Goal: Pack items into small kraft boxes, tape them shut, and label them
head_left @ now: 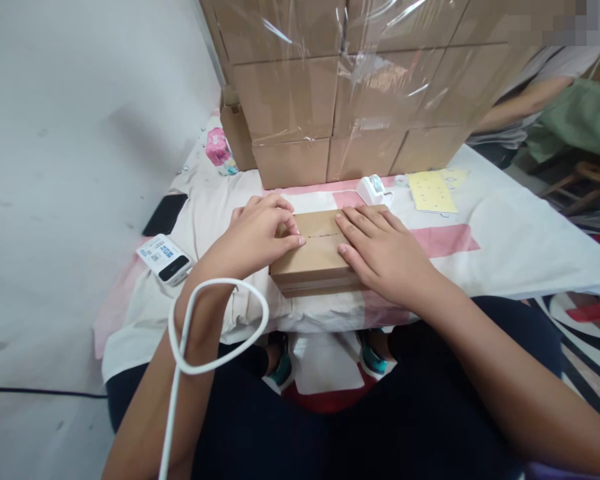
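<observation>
A closed brown cardboard box (315, 257) lies lengthwise near the front edge of the cloth-covered table. A thin dark seam line runs along its top. My right hand (375, 243) rests flat on the box's right part, fingers stretched out and side by side. At the box's left end is my left hand (267, 230), its fingers curled and the thumb and forefinger drawn together over the top. Whatever lies between those fingertips is too small to make out. Just behind the box stands a small white tape dispenser (374, 191).
Stacked cartons (295, 100) under clear film rise at the back. A yellow dotted sheet (433, 192) lies right of the dispenser. On the left are a black phone (165, 215), a white device (165, 259) and a pink packet (219, 148). A white cable (220, 368) loops by my left wrist. Another person's arm (525, 103) shows at right.
</observation>
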`<action>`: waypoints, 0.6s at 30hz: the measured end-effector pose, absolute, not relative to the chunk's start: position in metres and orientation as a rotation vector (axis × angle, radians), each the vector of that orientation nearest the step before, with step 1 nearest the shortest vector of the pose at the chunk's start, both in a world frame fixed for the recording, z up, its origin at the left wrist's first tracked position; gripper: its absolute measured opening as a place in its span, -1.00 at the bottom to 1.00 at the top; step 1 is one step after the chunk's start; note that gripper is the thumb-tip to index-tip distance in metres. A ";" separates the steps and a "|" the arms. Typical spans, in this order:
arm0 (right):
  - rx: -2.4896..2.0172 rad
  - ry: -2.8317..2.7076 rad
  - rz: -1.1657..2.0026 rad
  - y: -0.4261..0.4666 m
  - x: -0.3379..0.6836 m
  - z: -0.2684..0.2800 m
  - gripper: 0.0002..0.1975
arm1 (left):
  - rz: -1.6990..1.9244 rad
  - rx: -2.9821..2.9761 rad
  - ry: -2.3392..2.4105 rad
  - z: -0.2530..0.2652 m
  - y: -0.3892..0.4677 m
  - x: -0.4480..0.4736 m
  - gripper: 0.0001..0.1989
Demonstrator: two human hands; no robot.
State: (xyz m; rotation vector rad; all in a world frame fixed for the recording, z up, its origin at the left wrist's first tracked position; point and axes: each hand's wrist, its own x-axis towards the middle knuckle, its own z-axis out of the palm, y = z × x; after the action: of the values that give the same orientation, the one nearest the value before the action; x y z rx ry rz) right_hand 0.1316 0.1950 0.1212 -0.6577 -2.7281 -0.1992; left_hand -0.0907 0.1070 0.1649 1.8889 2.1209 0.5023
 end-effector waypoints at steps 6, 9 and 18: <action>-0.632 -2.718 -0.205 0.196 0.132 0.121 -0.45 | 0.541 1.928 2.184 0.160 0.105 -0.095 -0.77; -0.617 -2.717 -0.207 0.197 0.131 0.120 -0.45 | 0.624 1.827 2.145 0.154 0.108 -0.101 -0.50; -0.633 -2.713 -0.178 0.196 0.130 0.121 -0.46 | 0.932 1.597 1.901 0.133 0.123 -0.109 -0.68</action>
State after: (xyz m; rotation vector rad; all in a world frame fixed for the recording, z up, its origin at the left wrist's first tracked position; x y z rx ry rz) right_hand 0.1300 0.1960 0.1211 -0.6332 -2.7126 -0.1782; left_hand -0.1088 0.1233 0.1329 1.5975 1.9011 0.9318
